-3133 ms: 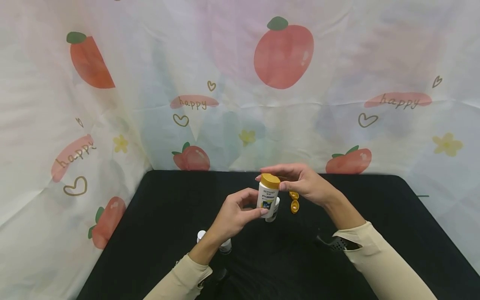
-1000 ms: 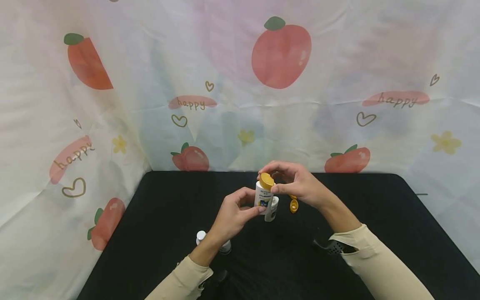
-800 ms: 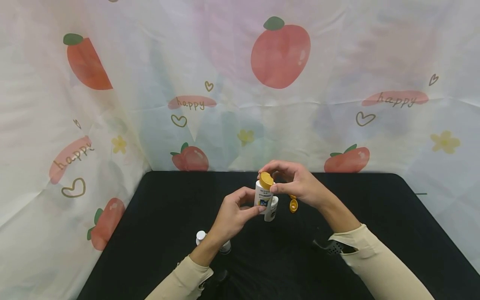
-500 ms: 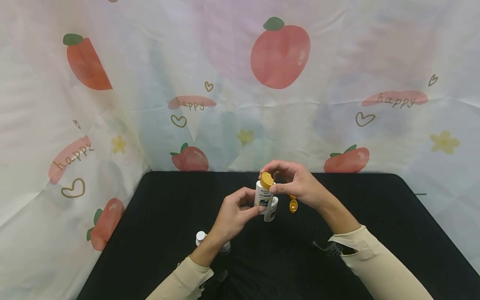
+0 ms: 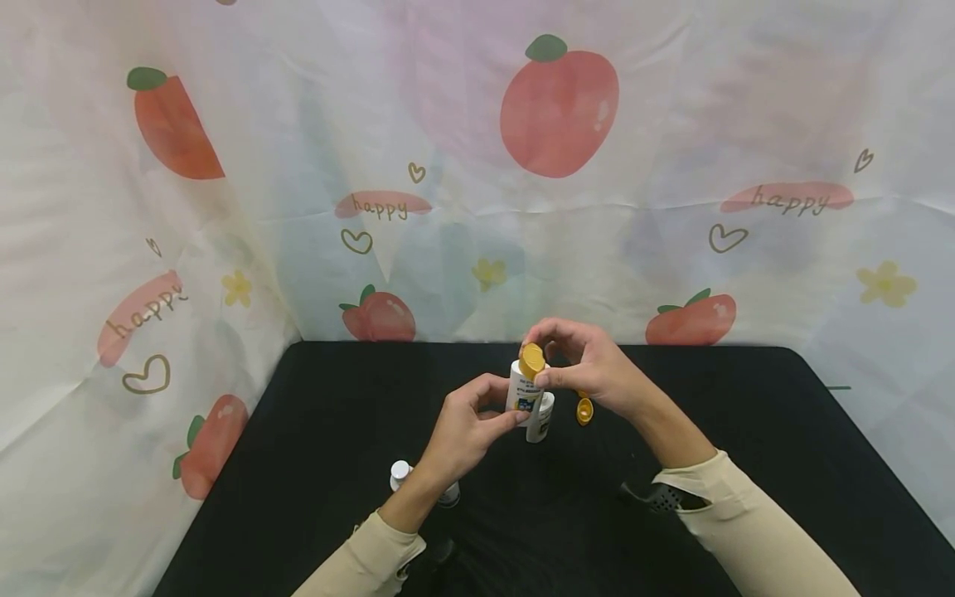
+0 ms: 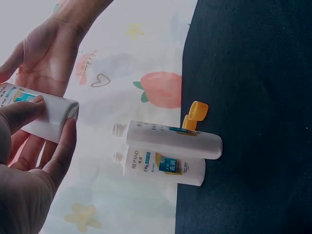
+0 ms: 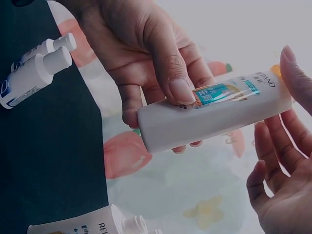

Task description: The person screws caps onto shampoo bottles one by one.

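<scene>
My left hand (image 5: 464, 421) grips the body of a white shampoo bottle (image 5: 525, 391), raised above the table and slightly tilted. Its label (image 7: 214, 93) carries blue-green and gold print. At the bottle's top, thumb and fingers of my right hand (image 5: 593, 365) pinch the yellow cap (image 5: 532, 362), which sits at a slant over the bottle's shoulder. In the right wrist view, most of that cap is hidden behind the right thumb. Below the hands, two similar shampoo bottles without caps, one nearer (image 6: 170, 140) and one beside it (image 6: 165, 167), stand close together showing bare threaded necks.
Two loose yellow caps, one (image 6: 198, 111) and another (image 6: 188, 123), lie beside the uncapped bottles. Under the left forearm are two white-capped bottles, the nearer (image 7: 31, 80) overlapping the other (image 7: 45, 48). Black cloth (image 5: 343, 398) covers the table, with a printed curtain (image 5: 448, 124) behind.
Since the earliest frame my right fingers have curled round the cap, and the bottle has shifted slightly left. The cap has turned and leans more; in the last half second it moved a little right.
</scene>
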`<state>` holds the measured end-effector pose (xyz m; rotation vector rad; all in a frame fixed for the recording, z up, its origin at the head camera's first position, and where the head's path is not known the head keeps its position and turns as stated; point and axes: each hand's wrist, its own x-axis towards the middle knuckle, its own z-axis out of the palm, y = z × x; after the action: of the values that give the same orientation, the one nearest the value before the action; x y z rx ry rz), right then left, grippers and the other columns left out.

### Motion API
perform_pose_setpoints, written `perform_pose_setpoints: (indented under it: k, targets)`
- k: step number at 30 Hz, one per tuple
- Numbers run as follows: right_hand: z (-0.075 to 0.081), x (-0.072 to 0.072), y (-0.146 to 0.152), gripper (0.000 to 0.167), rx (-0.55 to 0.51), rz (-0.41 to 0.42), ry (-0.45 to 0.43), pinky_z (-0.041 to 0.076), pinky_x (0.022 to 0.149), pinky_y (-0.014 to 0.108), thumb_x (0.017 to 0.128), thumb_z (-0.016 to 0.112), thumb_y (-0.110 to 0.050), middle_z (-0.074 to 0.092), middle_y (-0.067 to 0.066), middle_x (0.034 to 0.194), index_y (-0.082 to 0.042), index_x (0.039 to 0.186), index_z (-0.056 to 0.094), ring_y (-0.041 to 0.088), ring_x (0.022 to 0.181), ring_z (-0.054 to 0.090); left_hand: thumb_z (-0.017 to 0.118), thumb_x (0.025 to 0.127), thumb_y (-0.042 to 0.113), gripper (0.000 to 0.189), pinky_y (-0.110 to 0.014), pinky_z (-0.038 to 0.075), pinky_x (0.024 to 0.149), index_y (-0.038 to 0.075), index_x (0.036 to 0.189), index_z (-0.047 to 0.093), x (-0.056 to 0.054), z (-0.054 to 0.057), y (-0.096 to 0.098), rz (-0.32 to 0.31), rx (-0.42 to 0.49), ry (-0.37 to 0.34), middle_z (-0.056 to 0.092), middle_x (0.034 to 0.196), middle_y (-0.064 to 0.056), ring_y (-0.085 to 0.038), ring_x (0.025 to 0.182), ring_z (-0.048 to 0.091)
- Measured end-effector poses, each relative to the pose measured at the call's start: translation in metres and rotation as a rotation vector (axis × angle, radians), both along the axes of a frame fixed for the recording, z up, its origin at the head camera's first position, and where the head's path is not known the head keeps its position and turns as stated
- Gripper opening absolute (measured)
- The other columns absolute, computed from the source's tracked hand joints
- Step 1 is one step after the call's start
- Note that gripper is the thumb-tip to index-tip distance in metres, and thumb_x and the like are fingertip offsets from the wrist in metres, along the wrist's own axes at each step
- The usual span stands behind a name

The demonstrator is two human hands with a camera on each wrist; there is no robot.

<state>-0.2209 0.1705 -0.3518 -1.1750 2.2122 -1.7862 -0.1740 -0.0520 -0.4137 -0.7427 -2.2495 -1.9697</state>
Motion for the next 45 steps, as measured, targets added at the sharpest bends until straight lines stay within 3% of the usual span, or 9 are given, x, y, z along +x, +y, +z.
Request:
perform_pose_setpoints:
  k: [11,17,23,30,38,45]
  targets:
    - [-0.0003,0.0008,-0.0026,0.037,-0.008,-0.005,-0.023,0.050,0.083,0.033,0.086,0.078,0.000,0.058,0.008,0.115,-0.003,0.118,0.059,0.023,0.094,0.059,0.078,0.089,0.004,0.030,-0.032,0.060,0.085,0.010,0.116,0.069,-0.0003,0.0000,0.0005,0.003,0.004,0.011,0.070,0.108,-0.006,-0.017,0.103,0.070]
    - [0.0007,0.0004,-0.0015,0.037,0.011,-0.010,-0.038,0.054,0.087,0.037,0.091,0.075,-0.004,0.060,0.008,0.117,-0.005,0.125,0.060,0.028,0.101,0.061,0.078,0.088,0.004,0.031,-0.038,0.060,0.087,0.009,0.117,0.067,-0.0002,0.0010,-0.0004,0.035,0.009,0.022,0.069,0.112,-0.009,-0.021,0.106,0.070]
    - [0.0032,-0.0009,0.0030,0.037,0.005,0.024,0.002,0.054,0.094,0.039,0.093,0.069,0.002,0.064,0.011,0.123,-0.005,0.130,0.063,0.030,0.110,0.063,0.078,0.088,0.004,0.032,-0.040,0.060,0.087,0.010,0.117,0.067,-0.0007,0.0019,-0.0017,0.043,0.023,0.036,0.070,0.113,-0.009,-0.022,0.106,0.070]
    - [0.0052,0.0005,0.0047,0.038,0.023,-0.002,0.035,0.052,0.097,0.039,0.091,0.072,0.001,0.066,0.009,0.119,-0.009,0.127,0.066,0.028,0.109,0.063,0.078,0.089,0.004,0.030,-0.042,0.060,0.086,0.010,0.116,0.068,-0.0003,0.0015,-0.0006,0.041,0.026,0.026,0.070,0.111,-0.006,-0.018,0.104,0.070]
    - [0.0036,0.0011,0.0047,0.037,0.007,0.007,0.055,0.051,0.097,0.037,0.090,0.072,0.005,0.066,0.010,0.115,-0.005,0.125,0.066,0.027,0.106,0.064,0.078,0.088,0.003,0.030,-0.039,0.060,0.087,0.010,0.115,0.068,0.0000,0.0003,0.0007,0.043,0.018,0.024,0.070,0.111,-0.006,-0.017,0.105,0.070]
    - [0.0036,0.0021,0.0029,0.036,0.004,-0.009,0.033,0.046,0.104,0.049,0.090,0.074,0.003,0.066,0.010,0.113,-0.006,0.123,0.065,0.027,0.111,0.064,0.078,0.087,0.001,0.030,-0.036,0.060,0.086,0.009,0.115,0.068,-0.0001,0.0004,0.0009,0.052,0.012,0.024,0.070,0.110,-0.007,-0.019,0.105,0.070]
